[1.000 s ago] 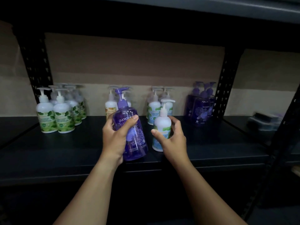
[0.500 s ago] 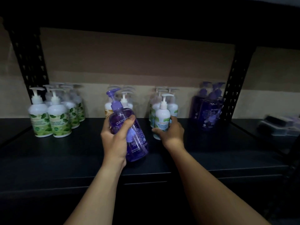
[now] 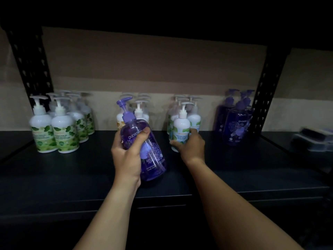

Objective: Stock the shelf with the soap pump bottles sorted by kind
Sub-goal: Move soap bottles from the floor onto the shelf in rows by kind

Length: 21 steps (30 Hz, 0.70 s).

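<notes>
Since a second ago my right hand [image 3: 191,147] has pushed its gripped white mint bottle [image 3: 181,128] back against the 1 o'clock group, left hand [image 3: 128,154] gripping purple bottle [image 3: 144,147] above the shelf [image 3: 72,177] centre.

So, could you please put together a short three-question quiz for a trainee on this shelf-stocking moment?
1. True or false: the left hand holds a purple soap bottle tilted.
2. The right hand grips which bottle? A green-leaf B blue-label Cool Mint C orange-label
3. Fill in: the purple group stands at the shelf's far ____.

Key: 1 true; 2 B; 3 right
</notes>
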Each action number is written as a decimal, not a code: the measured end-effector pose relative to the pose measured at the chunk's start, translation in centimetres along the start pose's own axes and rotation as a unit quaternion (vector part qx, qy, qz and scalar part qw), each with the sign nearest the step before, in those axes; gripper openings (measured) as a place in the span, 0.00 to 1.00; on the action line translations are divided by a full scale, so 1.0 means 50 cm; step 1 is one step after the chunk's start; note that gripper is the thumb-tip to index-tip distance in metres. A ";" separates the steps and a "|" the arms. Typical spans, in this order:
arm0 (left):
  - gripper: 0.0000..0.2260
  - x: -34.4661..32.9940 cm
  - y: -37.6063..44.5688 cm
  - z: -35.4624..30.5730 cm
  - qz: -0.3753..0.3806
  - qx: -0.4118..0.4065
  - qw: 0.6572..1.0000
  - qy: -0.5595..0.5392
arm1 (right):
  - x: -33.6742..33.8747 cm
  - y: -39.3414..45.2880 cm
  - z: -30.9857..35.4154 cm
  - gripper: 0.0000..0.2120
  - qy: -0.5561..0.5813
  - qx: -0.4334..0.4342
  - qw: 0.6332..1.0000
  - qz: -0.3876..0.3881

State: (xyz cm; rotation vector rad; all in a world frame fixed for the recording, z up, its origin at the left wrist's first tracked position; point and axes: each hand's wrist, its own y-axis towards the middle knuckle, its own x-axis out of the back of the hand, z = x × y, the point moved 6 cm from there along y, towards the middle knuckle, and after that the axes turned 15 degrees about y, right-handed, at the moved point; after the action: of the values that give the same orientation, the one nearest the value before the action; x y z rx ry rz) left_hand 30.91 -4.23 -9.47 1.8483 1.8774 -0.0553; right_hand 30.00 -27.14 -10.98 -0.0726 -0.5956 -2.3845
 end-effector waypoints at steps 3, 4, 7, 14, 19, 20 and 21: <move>0.23 -0.002 -0.001 0.000 0.004 -0.001 1.000 0.001 | -0.001 -0.004 0.002 0.30 -0.027 -0.005 1.000 0.012; 0.23 -0.003 -0.001 0.000 0.005 -0.002 1.000 0.001 | -0.001 -0.004 0.002 0.31 -0.033 -0.006 0.999 0.011; 0.24 -0.003 -0.001 -0.001 0.003 -0.002 1.000 0.000 | 0.001 -0.006 0.007 0.31 -0.041 -0.008 0.999 0.010; 0.25 -0.004 -0.005 -0.002 0.008 -0.002 1.000 -0.002 | 0.002 -0.013 0.015 0.31 -0.051 -0.006 0.999 0.008; 0.25 -0.007 -0.007 -0.005 0.013 -0.011 1.000 0.001 | 0.002 -0.014 0.016 0.31 -0.054 -0.008 0.998 0.010; 0.25 -0.007 -0.007 -0.004 0.013 -0.011 1.000 0.000 | 0.002 -0.015 0.016 0.31 -0.053 -0.008 0.998 0.011; 0.25 -0.007 -0.007 -0.004 0.012 -0.011 1.000 -0.001 | 0.002 -0.015 0.016 0.31 -0.053 -0.009 0.999 0.011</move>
State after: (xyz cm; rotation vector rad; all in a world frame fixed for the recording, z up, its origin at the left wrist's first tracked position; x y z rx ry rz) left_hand 30.52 -4.50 -9.28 1.8559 1.8468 -0.0274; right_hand 29.37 -26.36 -10.53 -0.2125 -0.6193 -2.3761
